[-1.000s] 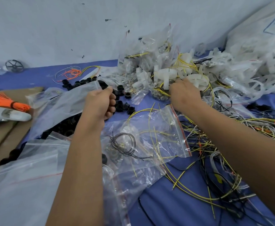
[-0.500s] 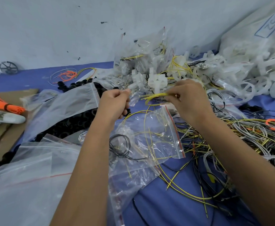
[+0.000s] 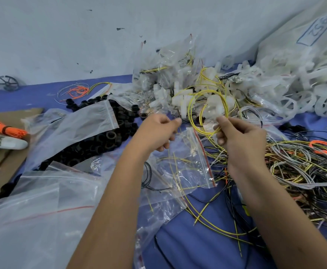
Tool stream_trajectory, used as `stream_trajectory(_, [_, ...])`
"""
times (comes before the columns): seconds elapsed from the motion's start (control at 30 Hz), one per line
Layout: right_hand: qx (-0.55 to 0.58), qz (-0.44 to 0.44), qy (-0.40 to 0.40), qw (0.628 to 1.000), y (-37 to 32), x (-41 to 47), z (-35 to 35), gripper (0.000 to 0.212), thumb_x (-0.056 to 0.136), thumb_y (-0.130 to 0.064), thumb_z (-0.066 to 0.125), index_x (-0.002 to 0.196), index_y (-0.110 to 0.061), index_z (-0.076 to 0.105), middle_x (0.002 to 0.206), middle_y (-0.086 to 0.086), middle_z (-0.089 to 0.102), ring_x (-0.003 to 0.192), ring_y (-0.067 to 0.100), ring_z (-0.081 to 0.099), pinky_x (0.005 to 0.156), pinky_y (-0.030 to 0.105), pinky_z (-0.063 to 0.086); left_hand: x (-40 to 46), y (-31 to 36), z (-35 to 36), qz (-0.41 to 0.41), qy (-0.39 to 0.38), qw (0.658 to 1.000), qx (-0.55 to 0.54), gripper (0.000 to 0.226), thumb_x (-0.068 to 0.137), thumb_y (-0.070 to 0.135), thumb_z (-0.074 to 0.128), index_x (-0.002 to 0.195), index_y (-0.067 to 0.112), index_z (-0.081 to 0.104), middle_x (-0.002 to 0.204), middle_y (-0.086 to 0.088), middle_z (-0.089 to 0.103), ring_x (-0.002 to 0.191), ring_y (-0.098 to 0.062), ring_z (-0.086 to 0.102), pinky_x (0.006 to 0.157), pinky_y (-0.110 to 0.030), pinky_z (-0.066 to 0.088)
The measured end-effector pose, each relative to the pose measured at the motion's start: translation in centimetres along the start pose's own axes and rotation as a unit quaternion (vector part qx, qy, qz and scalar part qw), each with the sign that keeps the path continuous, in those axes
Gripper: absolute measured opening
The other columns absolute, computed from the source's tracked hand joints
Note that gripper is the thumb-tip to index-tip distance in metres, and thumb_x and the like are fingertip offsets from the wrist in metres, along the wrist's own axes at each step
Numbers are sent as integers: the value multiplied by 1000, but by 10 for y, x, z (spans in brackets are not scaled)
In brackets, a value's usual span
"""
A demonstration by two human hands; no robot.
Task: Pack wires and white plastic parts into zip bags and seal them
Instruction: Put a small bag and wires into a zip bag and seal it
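Since the right hand (image 3: 240,140) only pinches the springy yellow wire coil (image 3: 207,111) in a light grip and the left hand (image 3: 156,131) pinches something unclear, the coil may uncoil and snag the zip bag (image 3: 186,164) mouth.

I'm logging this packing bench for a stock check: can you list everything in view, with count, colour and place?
yellow wire loop: one coil, yellow, raised in the right hand's grip
zip bag: one, clear with red seal strip, below both hands
large clear bags: several, near left
black rings: a heap, black, left of centre, partly under a bag
white plastic parts: a large pile, white, far right
packed bags: a pile, clear, against the wall
wire tangle: many, grey, yellow and black, right
orange bundle: one, orange, far left
left hand: pinching, what it holds unclear
right hand: pinches the loop
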State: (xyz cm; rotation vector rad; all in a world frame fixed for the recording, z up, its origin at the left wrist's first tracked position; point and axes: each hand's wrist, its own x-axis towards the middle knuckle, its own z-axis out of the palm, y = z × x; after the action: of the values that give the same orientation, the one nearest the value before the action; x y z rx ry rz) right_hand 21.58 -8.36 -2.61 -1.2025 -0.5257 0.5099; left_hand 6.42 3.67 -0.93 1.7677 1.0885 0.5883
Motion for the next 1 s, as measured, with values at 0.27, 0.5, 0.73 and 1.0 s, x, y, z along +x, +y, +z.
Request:
stream_trajectory(0.27, [40, -56, 132, 989, 7, 9, -12, 6, 93, -11, 72, 95, -7, 68, 66, 3, 69, 53, 14, 59, 47, 23, 46, -14, 15, 64, 41, 53, 970, 232, 53, 74, 63, 76, 64, 20, 46, 65, 4, 52, 64, -14, 55, 48, -27, 30])
stream_trajectory(0.5, [11, -30, 50, 998, 9, 5, -9, 13, 91, -6, 71, 81, -13, 76, 63, 3, 68, 48, 10, 52, 44, 20, 41, -7, 15, 30, 39, 19, 987, 156, 14, 88, 15, 64, 82, 2, 65, 70, -12, 72, 60, -24, 71, 60, -36, 61])
stream_trajectory(0.73, [-313, -123, -37, 941, 10, 2, -15, 4, 86, -17, 77, 83, -19, 80, 66, -12, 71, 60, 0, 66, 64, 18, 53, -7, 14, -3, -13, 53, 999, 0, 18, 88, 2, 64, 71, 5, 62, 48, 1, 61, 39, -10, 54, 42, -20, 45])
stream_trajectory(1.0, [-365, -100, -176, 909, 0, 0, -15, 7, 86, -15, 77, 81, -18, 81, 65, -10, 73, 60, -3, 66, 56, 7, 44, -10, 16, -3, 33, 81, 995, 51, 17, 85, 4, 64, 69, 3, 63, 58, -11, 67, 43, -15, 57, 44, -23, 46])
